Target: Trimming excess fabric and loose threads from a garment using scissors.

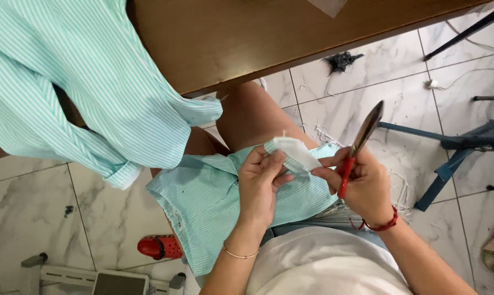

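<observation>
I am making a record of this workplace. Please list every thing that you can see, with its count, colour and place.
striped shirt: one, green and white, hanging off the table edge onto the lap
folded fabric piece: one, white-green, between both hands
scissors: one, red handles, dark blades pointing up
wooden table: one, brown, top
shoe: one, red, floor lower left
metal frame: one, blue, floor right
thread scraps: several, dark and white, on marble floor
left hand: pinching the fabric piece
right hand: holding scissors, red bracelet
</observation>
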